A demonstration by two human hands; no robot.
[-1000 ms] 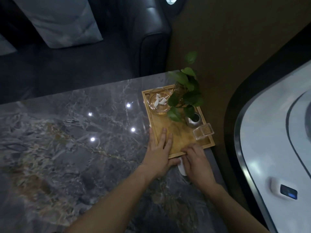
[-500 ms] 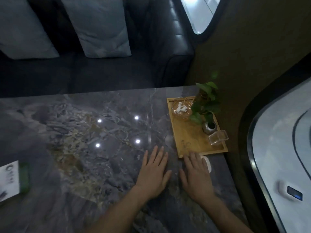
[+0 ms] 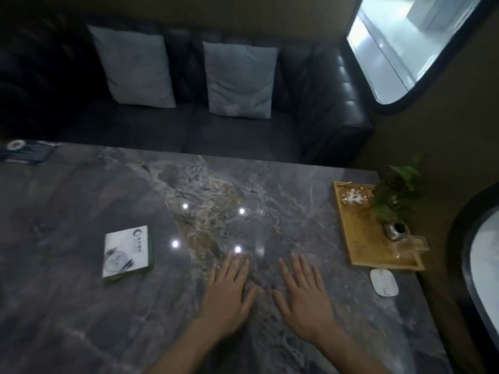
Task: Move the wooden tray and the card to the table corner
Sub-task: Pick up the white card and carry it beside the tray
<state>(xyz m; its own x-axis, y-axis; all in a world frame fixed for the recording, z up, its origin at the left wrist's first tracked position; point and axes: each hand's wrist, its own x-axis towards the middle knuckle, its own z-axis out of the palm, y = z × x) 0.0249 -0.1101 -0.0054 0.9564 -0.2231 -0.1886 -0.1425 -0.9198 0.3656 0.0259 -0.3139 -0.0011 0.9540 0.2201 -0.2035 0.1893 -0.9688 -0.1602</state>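
The wooden tray lies at the far right corner of the marble table. It carries a glass dish, a leafy plant in a small metal pot, and a clear glass box. A small white rounded card lies flat just in front of the tray's near edge. My left hand and my right hand rest flat on the table with fingers spread, side by side, left of the tray and card. Neither hand touches them or holds anything.
A white booklet with a green edge lies on the table to the left of my hands. A dark leaflet sits at the far left edge. A dark sofa with two grey cushions stands behind the table.
Both hands have come off the tray and the card and slid left toward the table's middle. The view has swung left, bringing the booklet in.
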